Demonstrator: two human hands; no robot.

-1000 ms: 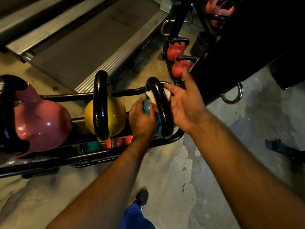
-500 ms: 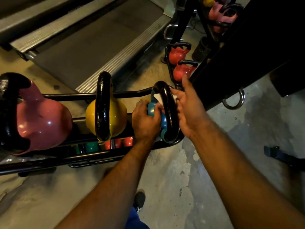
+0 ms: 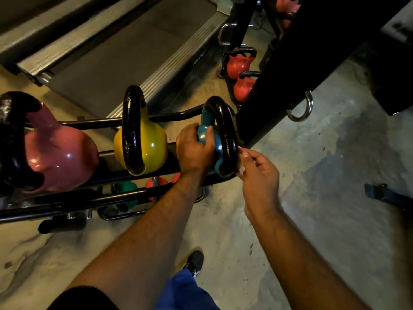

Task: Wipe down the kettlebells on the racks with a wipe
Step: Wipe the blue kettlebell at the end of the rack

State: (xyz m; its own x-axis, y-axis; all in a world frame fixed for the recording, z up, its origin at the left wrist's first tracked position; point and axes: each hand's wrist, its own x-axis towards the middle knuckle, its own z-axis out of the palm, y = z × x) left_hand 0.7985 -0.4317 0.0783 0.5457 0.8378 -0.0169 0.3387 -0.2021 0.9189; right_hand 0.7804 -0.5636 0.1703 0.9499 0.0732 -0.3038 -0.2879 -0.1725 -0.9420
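teal kettlebell with a glossy black loop handle sits at the right end of the black tubular metal rack, on the upper tier, handle up and its loop running near-to-far from the camera, so the flat faces of the loop look left and right. left hand is on the bell's left side, fingers curled round the teal body just under the handle, holding it steady. right hand is just off the right side of the handle near its near-lower end, fingers pinched narrow on a small white crumpled wipe; the wipe is at or just touching the outer edge of the handle, blurred, so contact cannot be told for sure. key relation: handle lies to the left of the right fingers and its long axis runs away from the person, so the next wiping stroke likely has to travel along that arc, forward and up over the top, while the left hand braces against the push. right hand is clearly the wiping one and nearer the unwiped outer face. yellow kettlebell with black handle stands next along to the left, pink large kettlebell further left, both untouched now. smaller red kettlebells sit on a second rack beyond, well apart.
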